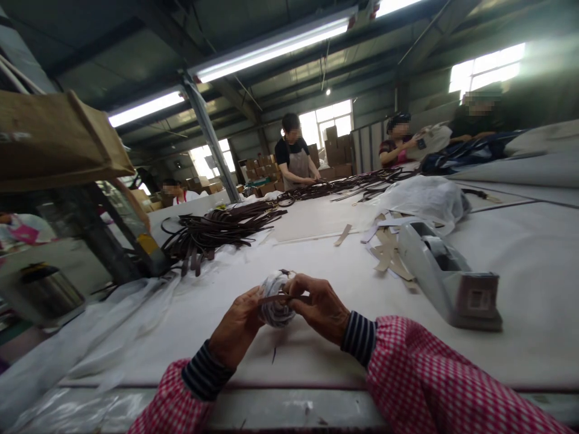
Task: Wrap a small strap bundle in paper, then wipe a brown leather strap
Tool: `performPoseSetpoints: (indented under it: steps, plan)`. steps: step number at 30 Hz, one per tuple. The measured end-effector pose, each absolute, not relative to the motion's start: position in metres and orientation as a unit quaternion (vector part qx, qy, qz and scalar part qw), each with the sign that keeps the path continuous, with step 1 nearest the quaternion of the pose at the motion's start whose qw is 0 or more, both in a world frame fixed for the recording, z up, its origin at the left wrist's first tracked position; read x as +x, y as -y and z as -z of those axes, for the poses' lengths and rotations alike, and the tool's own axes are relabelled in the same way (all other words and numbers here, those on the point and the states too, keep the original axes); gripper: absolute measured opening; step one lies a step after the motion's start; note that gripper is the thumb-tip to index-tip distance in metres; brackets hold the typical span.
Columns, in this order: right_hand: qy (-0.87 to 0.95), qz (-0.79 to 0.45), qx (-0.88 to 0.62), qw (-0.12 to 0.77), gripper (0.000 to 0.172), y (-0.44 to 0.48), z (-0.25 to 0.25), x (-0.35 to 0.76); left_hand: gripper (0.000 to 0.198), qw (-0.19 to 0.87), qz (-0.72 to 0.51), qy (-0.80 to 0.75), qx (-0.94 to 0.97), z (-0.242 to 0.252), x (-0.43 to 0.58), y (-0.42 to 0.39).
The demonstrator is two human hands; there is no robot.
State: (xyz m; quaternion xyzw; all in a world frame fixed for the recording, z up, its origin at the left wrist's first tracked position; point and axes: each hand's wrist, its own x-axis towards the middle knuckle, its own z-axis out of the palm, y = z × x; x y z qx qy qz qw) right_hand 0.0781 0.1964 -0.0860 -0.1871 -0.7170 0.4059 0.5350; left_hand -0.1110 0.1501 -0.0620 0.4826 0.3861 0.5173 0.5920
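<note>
White work surface [344, 361]: spans the near view, bundle and both hands over its near edge.
Dark brown leather-look strap pile [221, 229]: far left, loose ends toward the hands, well apart from them.
Grey tape dispenser with brown end [452, 277]: right side, well apart from the right hand.
Tan and white flat offcuts [389, 253]: just left of the dispenser, fanned out.
Left hand [237, 328]: closed in on the bundle's left flank, thumb at the strip's left end – hidden fingers, can't tell their full grip.
Right hand [322, 307]: thumb and forefinger pinched on the strip, right of the bundle.
Round pale bundle, plastic-looking wrap [277, 316]: directly between the hands, both about equally near; can't tell if it touches the surface.
Narrow flat brown strip [274, 298]: across the bundle's near face – long axis runs left to right, hand to hand.
</note>
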Motion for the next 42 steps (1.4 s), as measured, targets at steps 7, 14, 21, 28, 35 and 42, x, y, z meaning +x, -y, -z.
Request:
performPoseSetpoints:
  steps: [7, 14, 21, 28, 35, 42]
  plan:
    - [0.743, -0.372, -0.196, 0.521, 0.017, -0.196, 0.091, 0.076, 0.036, 0.605, -0.505, -0.398, 0.470, 0.063, -0.112, -0.148]
    - [0.744, -0.313, -0.224, 0.546, 0.015, -0.199, 0.092, 0.078, 0.030, 0.615, -0.557, -0.402, 0.387, 0.058, -0.107, -0.155]
    - [0.785, -0.194, -0.362, 0.463, 0.009, -0.194, 0.088, 0.085, 0.032, 0.603, -0.575, -0.410, 0.371, 0.049, -0.111, -0.159]
    - [0.781, -0.158, -0.440, 0.414, 0.010, -0.194, 0.086, 0.085, 0.041, 0.582, -0.581, -0.429, 0.373, 0.043, -0.114, -0.160]
    - [0.825, -0.098, -0.388, 0.400, 0.009, -0.189, 0.091, 0.081, 0.045, 0.562, -0.570, -0.449, 0.398, 0.043, -0.100, -0.158]
    - [0.823, -0.175, -0.328, 0.430, 0.009, -0.187, 0.091, 0.083, 0.036, 0.543, -0.544, -0.446, 0.458, 0.042, -0.089, -0.159]
